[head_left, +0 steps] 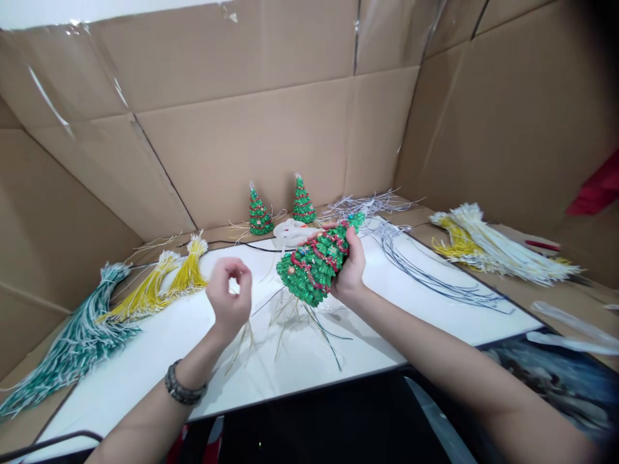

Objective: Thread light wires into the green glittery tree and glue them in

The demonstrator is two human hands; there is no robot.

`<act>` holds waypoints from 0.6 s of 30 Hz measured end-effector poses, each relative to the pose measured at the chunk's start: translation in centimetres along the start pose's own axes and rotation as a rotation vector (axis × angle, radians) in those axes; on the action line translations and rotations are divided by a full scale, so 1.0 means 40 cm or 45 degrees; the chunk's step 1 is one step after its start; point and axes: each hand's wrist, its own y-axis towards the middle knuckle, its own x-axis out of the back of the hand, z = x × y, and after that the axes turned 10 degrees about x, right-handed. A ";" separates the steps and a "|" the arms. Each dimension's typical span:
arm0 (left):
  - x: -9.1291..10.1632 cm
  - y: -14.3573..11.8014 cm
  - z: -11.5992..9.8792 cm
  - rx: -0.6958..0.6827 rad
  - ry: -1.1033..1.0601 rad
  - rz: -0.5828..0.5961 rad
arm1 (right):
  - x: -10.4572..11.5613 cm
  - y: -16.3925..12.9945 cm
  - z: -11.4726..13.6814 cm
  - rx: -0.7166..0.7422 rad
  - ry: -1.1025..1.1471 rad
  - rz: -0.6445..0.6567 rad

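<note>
Hands at work over a white surface (159,374): a person's right hand (353,267) grips a green beaded tree (312,264), thumb on the near side and fingers partly hidden behind it. The left hand (228,299), left of the held tree and apart from it, curls thumb and fingers together in a ring; whether it pinches a fine strand cannot be told. A dark braided bracelet (184,385) circles that wrist.

The held tree, trimmed in red, is raised above the surface and tilted, its tip up and to the right, with thin green strands (333,351) below its base. Behind it sit a white plastic piece (289,233) and two upright trees (304,203) of similar design. Well to its left lie yellow-and-white bundles (149,290) and a teal-and-white bundle (80,348); to its right, dark wires (428,274) and, farther off, another yellow-and-white bunch (507,251). Cardboard walls (251,135) rise beyond it.
</note>
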 end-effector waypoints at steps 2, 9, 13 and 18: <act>-0.012 -0.028 -0.020 0.031 -0.014 0.292 | -0.005 -0.006 0.000 -0.022 0.012 0.011; -0.084 -0.105 -0.038 0.917 -0.659 0.532 | -0.008 -0.015 -0.009 -0.081 0.032 -0.130; -0.094 -0.110 -0.022 1.085 -0.853 0.436 | -0.006 -0.023 -0.026 -0.099 0.006 -0.154; -0.099 -0.119 -0.013 1.068 -0.861 0.344 | -0.010 -0.033 -0.035 -0.073 -0.034 -0.155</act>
